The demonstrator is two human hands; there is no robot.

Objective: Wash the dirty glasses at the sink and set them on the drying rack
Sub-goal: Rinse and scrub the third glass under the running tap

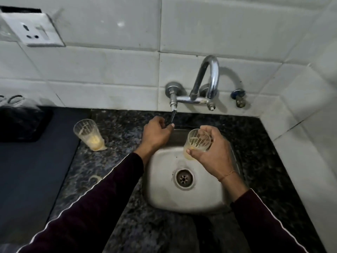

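Your right hand (212, 154) is wrapped around a dirty glass (197, 142), thumb on the near side and fingers round the far wall, holding it tilted over the back right part of the steel sink (164, 194). The glass has yellowish residue in its base and hangs above the basin, clear of the sink floor. Your left hand (156, 133) reaches to the back rim of the sink, its fingers curled on the dark tap lever (173, 117) that hangs down from the left valve of the wall tap (200, 88).

The spout's curve stands above and behind the held glass, with open air between them. The basin floor around the drain (184, 178) is bare. To the right, the granite counter (127, 225) is a narrow strip before the tiled side wall (310, 143), so room there is tight. To the left, the counter runs wider until it meets the edge of a dark mat (27, 179).

Counted: two dirty glasses in plain sight, the one you hold and a second glass (89, 134) standing tilted on the counter left of the sink, well apart from your left hand, with a yellow puddle at its base. At the far left, clear rims (15, 99) show above a dark tray (20, 123); what they are is too blurred to tell. One tap, one sink, one wall socket (34, 31) at upper left
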